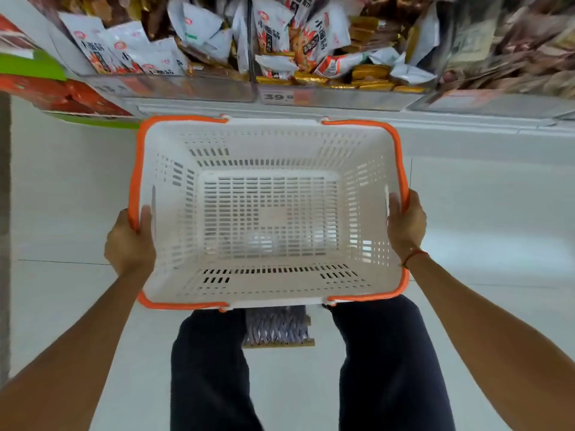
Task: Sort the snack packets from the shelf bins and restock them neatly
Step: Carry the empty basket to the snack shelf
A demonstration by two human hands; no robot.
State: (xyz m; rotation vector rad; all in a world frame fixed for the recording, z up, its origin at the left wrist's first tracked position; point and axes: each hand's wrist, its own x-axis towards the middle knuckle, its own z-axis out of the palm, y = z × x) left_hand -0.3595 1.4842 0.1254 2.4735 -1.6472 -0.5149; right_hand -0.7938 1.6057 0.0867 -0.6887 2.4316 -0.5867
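A white slotted shopping basket with orange handles hangs in front of me, with nothing inside it. My left hand grips its left rim, thumb over the edge. On the opposite rim my right hand holds on the same way, a red string around the wrist. Above the basket, clear shelf bins hold mixed snack packets: white ones with red print at the left and middle, gold ones low in the middle bin, brownish ones at the right.
A price label reading 39 sits on the middle bin's front. The white shelf base runs below the bins. My dark-trousered legs stand on pale floor tiles, with a patterned flat object between them.
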